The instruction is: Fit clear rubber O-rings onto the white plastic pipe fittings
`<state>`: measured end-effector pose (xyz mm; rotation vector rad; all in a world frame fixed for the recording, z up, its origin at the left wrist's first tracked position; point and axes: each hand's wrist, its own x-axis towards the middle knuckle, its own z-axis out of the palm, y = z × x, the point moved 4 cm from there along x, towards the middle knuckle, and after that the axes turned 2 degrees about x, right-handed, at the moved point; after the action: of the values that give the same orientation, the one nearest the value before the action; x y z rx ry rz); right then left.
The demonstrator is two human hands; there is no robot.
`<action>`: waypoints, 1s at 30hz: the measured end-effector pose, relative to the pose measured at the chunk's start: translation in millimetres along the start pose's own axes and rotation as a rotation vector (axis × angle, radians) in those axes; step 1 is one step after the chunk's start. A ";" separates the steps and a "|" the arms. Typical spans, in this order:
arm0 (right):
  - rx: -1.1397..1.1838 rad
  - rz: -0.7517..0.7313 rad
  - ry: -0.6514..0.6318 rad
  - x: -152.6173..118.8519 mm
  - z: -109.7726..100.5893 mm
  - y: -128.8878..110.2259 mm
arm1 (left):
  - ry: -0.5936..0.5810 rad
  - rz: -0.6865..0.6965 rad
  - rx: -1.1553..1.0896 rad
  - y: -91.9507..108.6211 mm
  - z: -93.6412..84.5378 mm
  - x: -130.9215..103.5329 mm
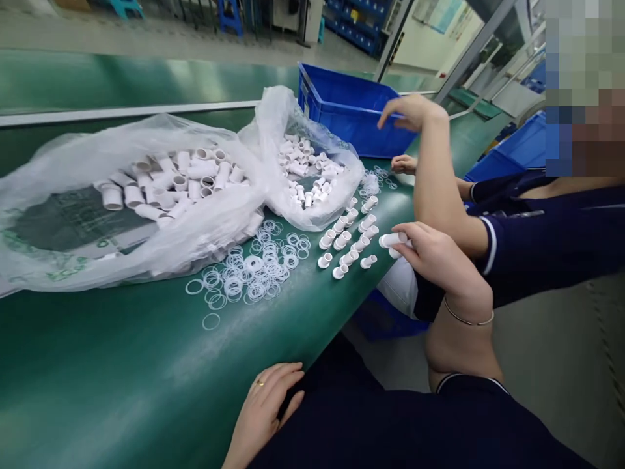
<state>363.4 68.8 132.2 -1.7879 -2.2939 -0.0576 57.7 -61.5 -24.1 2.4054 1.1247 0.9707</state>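
At the green table's (122, 384) near edge, my right hand (434, 260) pinches a white fitting (393, 240).

From the head view I see my fingers clamped on that fitting, just right of the rows of white fittings (349, 238) standing on the table. My left hand (266, 407) lies flat and open on the table edge, holding nothing. The pile of clear rings (254, 267) lies left of the rows, below two plastic bags (161, 195). A co-worker's hand (407, 111) reaches to the blue bin (349, 107) beyond.

Left hand (266, 407) lies flat, palm down; right hand (432, 257) raised, fingers (407, 236) pinched together
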 end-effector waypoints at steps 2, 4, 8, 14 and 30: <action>-0.026 0.040 -0.103 -3.9 10.7 7.4 | 0.007 0.001 0.002 0.6 -2.0 2.0; -0.004 0.067 -0.192 -7.1 24.0 10.1 | 0.004 0.002 0.000 0.4 -1.2 1.2; 0.047 0.116 -0.262 -7.3 43.3 11.4 | -0.005 -0.009 -0.028 -3.9 7.4 -8.5; 0.033 0.160 -0.314 0.4 56.1 17.6 | -0.020 -0.059 -0.074 -9.8 13.9 -17.3; 0.221 -0.210 -0.113 2.2 41.4 -42.4 | -0.029 -0.037 -0.039 -1.5 0.9 -1.0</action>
<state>315.6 67.3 97.1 -1.4744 -2.4489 0.2576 57.1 -61.3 -25.9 2.3518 1.1256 0.9344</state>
